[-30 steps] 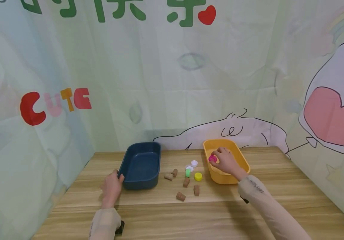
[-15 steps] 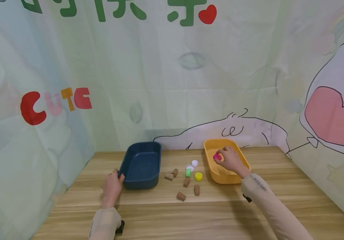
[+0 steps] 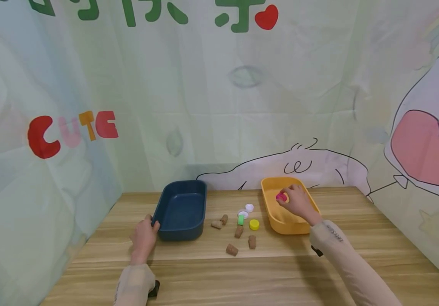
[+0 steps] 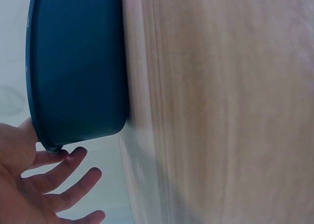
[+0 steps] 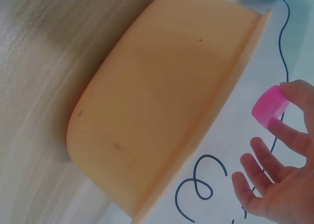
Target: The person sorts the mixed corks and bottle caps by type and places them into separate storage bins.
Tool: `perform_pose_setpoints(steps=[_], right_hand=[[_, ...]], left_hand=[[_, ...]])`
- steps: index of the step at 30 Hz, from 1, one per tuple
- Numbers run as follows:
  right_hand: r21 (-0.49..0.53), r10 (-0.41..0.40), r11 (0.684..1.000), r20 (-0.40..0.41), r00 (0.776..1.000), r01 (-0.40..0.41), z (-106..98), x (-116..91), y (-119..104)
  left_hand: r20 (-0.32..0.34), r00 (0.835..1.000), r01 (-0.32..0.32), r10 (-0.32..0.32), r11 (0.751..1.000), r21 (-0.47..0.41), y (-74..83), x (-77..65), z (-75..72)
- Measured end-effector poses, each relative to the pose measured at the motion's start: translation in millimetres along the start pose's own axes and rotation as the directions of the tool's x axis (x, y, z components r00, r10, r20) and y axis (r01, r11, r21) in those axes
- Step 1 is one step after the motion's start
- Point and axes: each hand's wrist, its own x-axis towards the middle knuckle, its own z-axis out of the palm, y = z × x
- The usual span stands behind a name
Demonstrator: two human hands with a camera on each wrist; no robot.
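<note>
In the head view my right hand (image 3: 297, 202) holds a pink bottle cap (image 3: 281, 196) above the yellow basin (image 3: 286, 228). The right wrist view shows that cap (image 5: 270, 106) pinched between thumb and index finger, higher than the basin's rim, while the other fingers spread loosely. At the left, my left hand (image 3: 144, 238) grips the near left corner of the dark blue basin (image 3: 189, 232). Up close in the left wrist view, thumb and index finger take the basin's rim (image 4: 32, 77) between them, the other fingers loose below it. Nothing shows inside the blue basin.
Between the basins lie several corks (image 3: 232, 249), a yellow cap (image 3: 254, 225), a small green piece (image 3: 240, 219) and white caps (image 3: 249, 208). Wood-grain table (image 3: 219, 282) spreads in front. A printed cloth (image 3: 219, 127) hangs behind and at both sides.
My right hand has shifted right and slightly farther in over the yellow basin, carrying the pink cap. The left hand keeps its hold on the blue basin.
</note>
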Motion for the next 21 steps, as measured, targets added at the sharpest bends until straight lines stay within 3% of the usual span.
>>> perform_pose_setpoints(steps=[11,21], right_hand=[[-0.006,0.021,1.0,-0.023,1.0,-0.021,-5.2,1.7,5.4],[0.018,0.081,0.997,0.018,0.997,-0.081,-7.7,1.4,6.3]], left_hand=[[0.001,1.0,0.003,-0.003,1.0,-0.002,-0.2,0.7,0.2],[-0.012,1.0,-0.009,0.009,1.0,-0.003,-1.1,0.3,-0.2]])
